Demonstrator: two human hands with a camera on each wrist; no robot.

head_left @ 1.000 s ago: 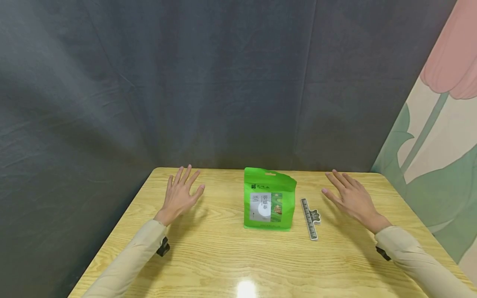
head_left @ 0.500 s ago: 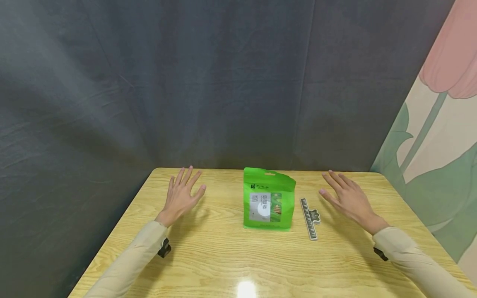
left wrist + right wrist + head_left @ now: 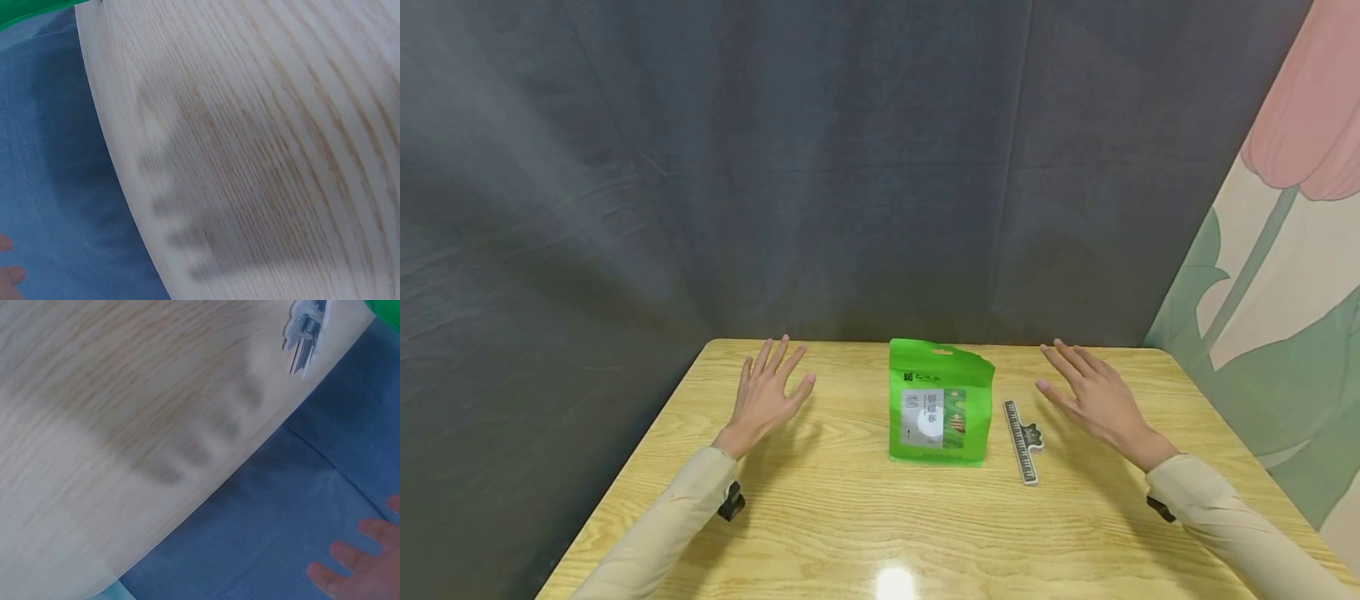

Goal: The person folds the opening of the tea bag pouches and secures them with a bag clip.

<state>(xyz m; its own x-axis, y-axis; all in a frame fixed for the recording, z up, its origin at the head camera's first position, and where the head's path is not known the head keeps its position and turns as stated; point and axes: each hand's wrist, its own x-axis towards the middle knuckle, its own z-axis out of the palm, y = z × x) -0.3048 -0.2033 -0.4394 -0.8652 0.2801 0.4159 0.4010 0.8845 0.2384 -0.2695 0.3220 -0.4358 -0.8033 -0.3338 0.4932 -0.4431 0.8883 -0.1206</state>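
Observation:
A bright green tea pouch [image 3: 942, 402] with a grey and patterned label stands upright near the middle of the wooden table. Just right of it lies a bag clip [image 3: 1022, 443], long and dark-striped with a white edge; its spring side shows in the right wrist view [image 3: 305, 334]. My left hand [image 3: 764, 402] hovers left of the pouch, fingers spread and holding nothing. On the other side my right hand [image 3: 1103, 402] is held over the table beside the clip, fingers straight, touching neither object. Only fingertips of each hand appear in the wrist views.
The pale wooden table [image 3: 835, 533] has rounded back corners. A dark grey-blue curtain [image 3: 865, 167] hangs behind it and along the left. To the right is a wall with a painted tulip [image 3: 1300, 125].
My right hand has drifted slightly left toward the clip. The left hand has barely moved, and the pouch and clip stay in place.

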